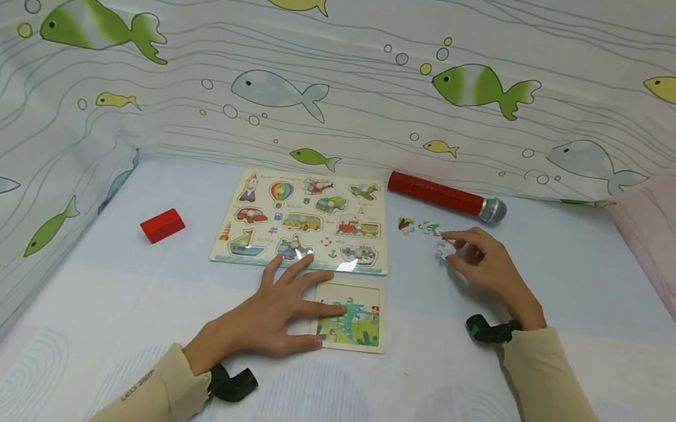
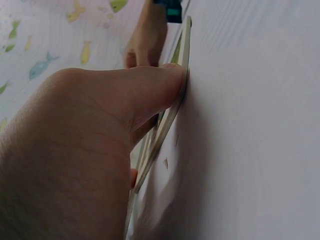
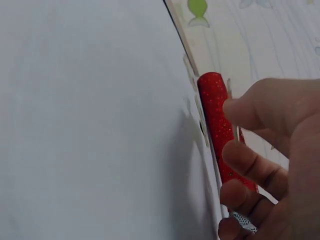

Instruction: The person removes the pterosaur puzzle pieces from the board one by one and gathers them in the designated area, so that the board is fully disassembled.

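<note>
Piece in the hand: a small jigsaw piece [image 1: 443, 251], thin, pale and whitish on the side the head view shows, partly hidden by fingers; it is near the loose pieces, and the right wrist view shows only its narrow edge

Right hand: this hand [image 1: 481, 265] pinches the piece between thumb and fingertip, to the right of the 2 loose pieces

Loose pieces: 2 pieces lie on the table [image 1: 417, 379], right of the big board; the left piece [image 1: 405, 225] is green with dark and reddish parts, the right piece [image 1: 428, 228] is green and white; their printed details are too small to tell

Small puzzle: a square frame [image 1: 383, 325] with pale wooden rim, just below the big board; inside is a picture of a blue-green creature over green ground, with thin cut lines

Left hand: this hand [image 1: 275, 312] has its fingers spread wide, 1 finger across the small puzzle and the thumb on its lower left edge

Big board: a cream board [image 1: 329, 265] with coloured vehicles, among them a red car, a yellow bus and a balloon

Microphone: red and glittery [image 1: 437, 193], with silver head, behind the loose pieces

Block: red [image 1: 163, 225], left of the big board
</note>
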Motion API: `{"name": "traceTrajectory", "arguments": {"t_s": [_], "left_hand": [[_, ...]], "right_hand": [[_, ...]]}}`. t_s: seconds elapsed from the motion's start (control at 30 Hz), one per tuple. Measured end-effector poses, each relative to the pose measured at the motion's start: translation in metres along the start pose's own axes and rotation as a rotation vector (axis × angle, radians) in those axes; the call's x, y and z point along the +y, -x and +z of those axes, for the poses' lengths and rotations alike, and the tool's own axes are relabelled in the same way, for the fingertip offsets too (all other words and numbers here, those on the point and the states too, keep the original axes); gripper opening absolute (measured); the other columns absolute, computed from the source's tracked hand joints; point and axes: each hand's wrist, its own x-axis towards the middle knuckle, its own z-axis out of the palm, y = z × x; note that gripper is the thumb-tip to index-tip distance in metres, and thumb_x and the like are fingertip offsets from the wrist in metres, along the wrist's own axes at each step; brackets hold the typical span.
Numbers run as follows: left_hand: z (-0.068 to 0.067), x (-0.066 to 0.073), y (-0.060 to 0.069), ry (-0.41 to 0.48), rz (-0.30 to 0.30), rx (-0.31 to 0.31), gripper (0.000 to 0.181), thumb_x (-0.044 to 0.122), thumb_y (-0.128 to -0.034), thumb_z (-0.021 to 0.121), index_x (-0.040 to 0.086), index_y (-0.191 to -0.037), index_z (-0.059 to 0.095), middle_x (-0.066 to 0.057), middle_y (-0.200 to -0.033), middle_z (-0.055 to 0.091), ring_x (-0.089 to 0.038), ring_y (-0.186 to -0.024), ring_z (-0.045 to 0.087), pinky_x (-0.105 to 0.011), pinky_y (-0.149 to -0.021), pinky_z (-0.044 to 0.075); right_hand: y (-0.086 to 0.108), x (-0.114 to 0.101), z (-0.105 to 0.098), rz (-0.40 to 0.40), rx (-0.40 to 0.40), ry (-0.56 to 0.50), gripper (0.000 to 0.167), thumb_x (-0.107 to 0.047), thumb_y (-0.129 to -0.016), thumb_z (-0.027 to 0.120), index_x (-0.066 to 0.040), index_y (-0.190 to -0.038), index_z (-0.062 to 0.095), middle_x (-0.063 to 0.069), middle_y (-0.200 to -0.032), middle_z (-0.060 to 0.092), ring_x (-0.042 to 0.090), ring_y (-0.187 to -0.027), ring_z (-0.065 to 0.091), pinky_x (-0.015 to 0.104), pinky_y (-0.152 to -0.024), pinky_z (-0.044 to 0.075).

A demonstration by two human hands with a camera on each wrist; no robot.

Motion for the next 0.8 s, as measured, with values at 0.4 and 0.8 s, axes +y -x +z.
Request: {"name": "traceTrajectory", "arguments": {"t_s": [0.4,0.8], "left_hand": [[0.0,0.0,-0.001,-0.001,0.001,0.008,0.053,0.06,-0.0923,0.059,0.049,-0.143,0.054,-0.004,-0.163,0.037,-0.044,-0.157,0.015,-0.076,-0.115,0.004],[0.0,0.0,0.0,0.007,0.008,0.011,0.052,0.059,-0.0923,0.059,0.048,-0.143,0.055,-0.004,-0.163,0.038,-0.045,-0.156,0.016,-0.077,-0.114,0.005]], "right_hand": [[-0.002,0.013,-0.003,-0.002,0.046,0.023,0.035,-0.007,-0.092,0.07,-0.01,-0.127,0.07,0.01,-0.104,0.066,0.019,-0.076,0.049,0.024,-0.067,0.039],[-0.014,0.021,-0.019,0.123,-0.02,0.037,0.032,-0.014,-0.094,0.069,-0.011,-0.126,0.07,0.013,-0.114,0.068,0.021,-0.085,0.05,0.029,-0.073,0.041]]}}
